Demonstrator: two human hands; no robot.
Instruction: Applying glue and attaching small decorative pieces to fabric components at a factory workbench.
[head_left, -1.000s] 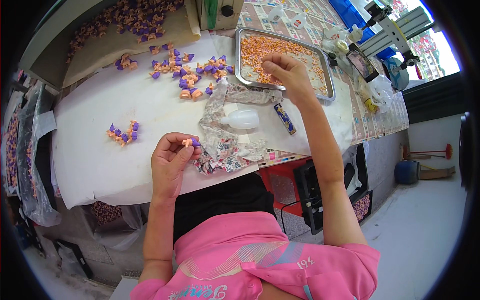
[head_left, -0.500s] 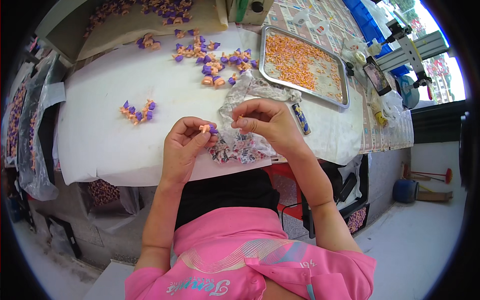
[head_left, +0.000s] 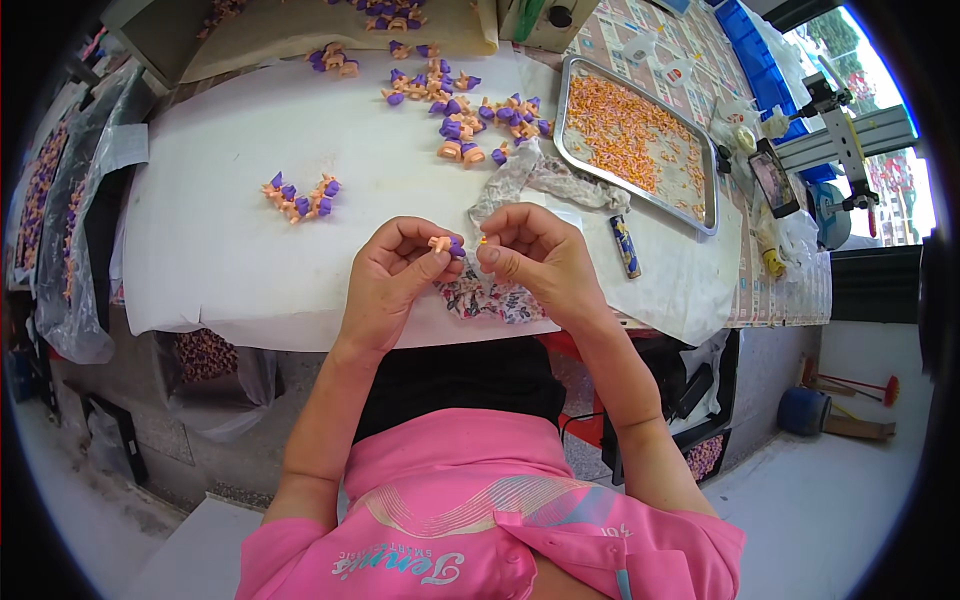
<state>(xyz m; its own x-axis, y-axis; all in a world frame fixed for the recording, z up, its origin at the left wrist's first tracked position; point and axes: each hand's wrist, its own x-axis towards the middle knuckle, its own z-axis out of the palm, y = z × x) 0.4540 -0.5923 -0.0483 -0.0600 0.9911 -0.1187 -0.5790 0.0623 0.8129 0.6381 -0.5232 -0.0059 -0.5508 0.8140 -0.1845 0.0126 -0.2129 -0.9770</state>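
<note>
My left hand [head_left: 392,270] pinches a small peach-and-purple plastic figurine part [head_left: 447,245] between thumb and fingertips. Close beside it, a short gap away, my right hand [head_left: 540,258] holds a tiny orange-yellow piece [head_left: 484,240] at its fingertips; its exact shape is too small to make out. Under both hands lies a crumpled floral cloth [head_left: 490,300] on the white paper sheet [head_left: 200,240]. Similar peach-and-purple parts [head_left: 300,200] form a small cluster left of my hands, and a larger loose group [head_left: 460,125] lies farther off.
A metal tray [head_left: 712,215] of many tiny orange pieces stands at the far right. Near it lies a dark blue patterned tube [head_left: 625,247]. A phone [head_left: 773,180] on a stand is at the right edge. More parts sit on brown paper [head_left: 290,50] at the back.
My hands have come nearer each other, the right bringing its tiny piece toward the figurine part. The whole view has shifted slightly, so the table things appear farther right.
</note>
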